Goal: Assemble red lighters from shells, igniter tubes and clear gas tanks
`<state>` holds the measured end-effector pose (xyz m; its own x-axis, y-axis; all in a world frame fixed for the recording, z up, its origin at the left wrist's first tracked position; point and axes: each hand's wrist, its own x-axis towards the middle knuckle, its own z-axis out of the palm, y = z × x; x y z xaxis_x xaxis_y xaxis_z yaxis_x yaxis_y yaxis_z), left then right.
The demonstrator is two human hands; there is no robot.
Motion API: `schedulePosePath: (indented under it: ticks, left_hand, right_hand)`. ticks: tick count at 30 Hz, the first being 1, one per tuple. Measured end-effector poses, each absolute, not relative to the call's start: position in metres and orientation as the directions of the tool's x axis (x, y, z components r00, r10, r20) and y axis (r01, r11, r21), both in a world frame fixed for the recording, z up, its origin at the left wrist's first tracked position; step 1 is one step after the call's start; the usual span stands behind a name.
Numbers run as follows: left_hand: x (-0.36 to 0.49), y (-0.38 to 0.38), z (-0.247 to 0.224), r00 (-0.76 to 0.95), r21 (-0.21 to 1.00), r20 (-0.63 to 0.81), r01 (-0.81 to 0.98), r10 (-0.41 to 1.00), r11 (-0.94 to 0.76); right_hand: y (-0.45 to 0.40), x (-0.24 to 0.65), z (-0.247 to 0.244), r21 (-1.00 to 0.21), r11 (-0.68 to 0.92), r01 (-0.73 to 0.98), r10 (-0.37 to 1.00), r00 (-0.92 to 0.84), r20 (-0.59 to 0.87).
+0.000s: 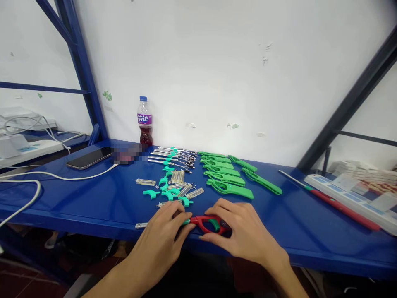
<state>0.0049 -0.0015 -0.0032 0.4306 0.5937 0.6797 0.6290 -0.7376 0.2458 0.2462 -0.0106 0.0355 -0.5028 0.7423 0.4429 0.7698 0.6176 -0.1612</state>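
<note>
A red lighter body (201, 222) with a green trigger lies across the front edge of the blue table (108, 207). My right hand (237, 225) grips its right part, fingers and thumb on opposite sides. My left hand (169, 227) pinches the green collar and metal tube at its left end; the slotted metal tip (141, 225) sticks out past that hand. Just beyond my hands lie small green triggers (151, 193) and clear fuel cartridges (145, 182). Metal tubes with wires (169, 159) are lined up behind them, and several green handle shells (229, 188) lie to the right.
A drink bottle (144, 122) stands against the wall at the back. On the left are a phone (89, 158) and a white cable (77, 178). A long red lighter (344, 207) lies at right beside a white power strip (356, 203). Blue metal posts rise at both sides.
</note>
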Motion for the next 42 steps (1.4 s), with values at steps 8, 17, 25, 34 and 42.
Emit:
schedulePosePath:
  ticks: [8,17,25,34,42]
  left_hand:
    - [0.005,-0.001,-0.004,0.442,0.238,0.678,0.625,0.587,-0.744]
    - [0.005,-0.002,-0.006,0.439,0.242,0.678,0.623,0.589,-0.743]
    - [0.006,-0.001,-0.004,0.444,0.235,0.680,0.621,0.583,-0.747]
    - [0.005,-0.001,-0.003,0.436,0.262,0.665,0.624,0.607,-0.736]
    - [0.004,0.000,-0.005,0.419,0.276,0.670,0.626,0.613,-0.730]
  right_hand:
    - [-0.006,0.242,0.027,-0.121,0.611,0.782,0.710,-0.475,0.519]
    - [-0.007,0.243,0.024,-0.087,0.624,0.776,0.669,-0.474,0.572]
    - [-0.004,0.241,0.024,-0.068,0.626,0.777,0.647,-0.468,0.602]
    - [0.001,0.234,0.026,-0.079,0.648,0.758,0.591,-0.434,0.680]
    - [-0.004,0.252,0.041,-0.178,0.666,0.724,0.553,-0.319,0.769]
